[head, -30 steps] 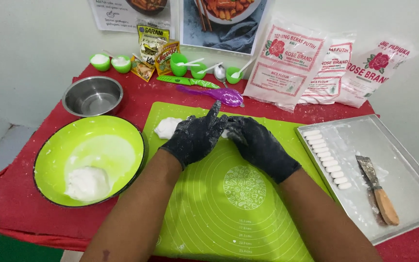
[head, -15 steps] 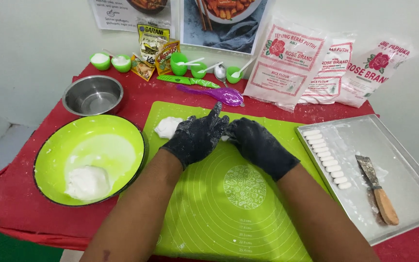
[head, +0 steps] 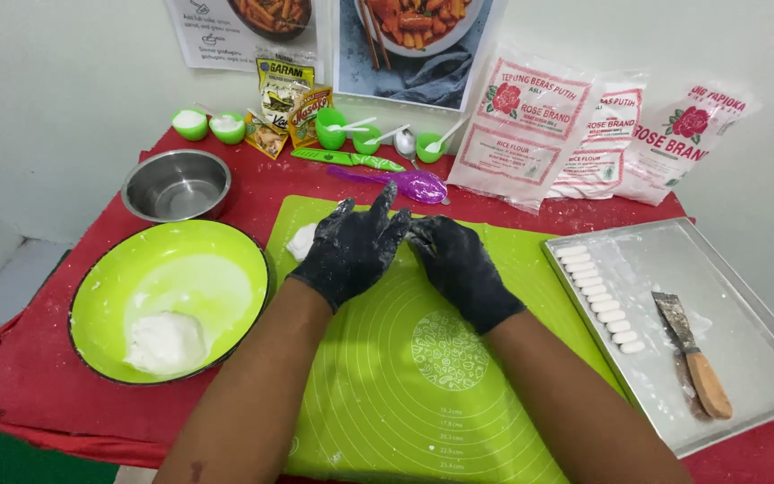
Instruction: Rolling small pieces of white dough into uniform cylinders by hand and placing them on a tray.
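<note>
A: Where are we w/ the hands?
B: Both in black gloves, flat over the mat [head: 387, 394]; left hand [head: 354, 251] fingers spread wide, palm down; right hand [head: 463, 267] beside it, fingers curved down, tips touching the left; we can't tell if anything's under them.

A: Dough?
B: A white lump [head: 302, 240] sits on the mat just left of our left hand, partly hidden by it; a bigger lump [head: 165, 341] lies in the green bowl [head: 226, 255], well left.

A: Tray?
B: Tray [head: 745, 296] on our right; a row of small white pieces [head: 600, 296] along its left edge; scraper [head: 693, 357] w/ wood handle beside them.

A: Rest?
B: Steel bowl [head: 177, 185] behind the green one; purple spoon [head: 400, 184] just past our fingertips; flour bags [head: 575, 125] against the wall; all on a red cloth [head: 38, 358].
</note>
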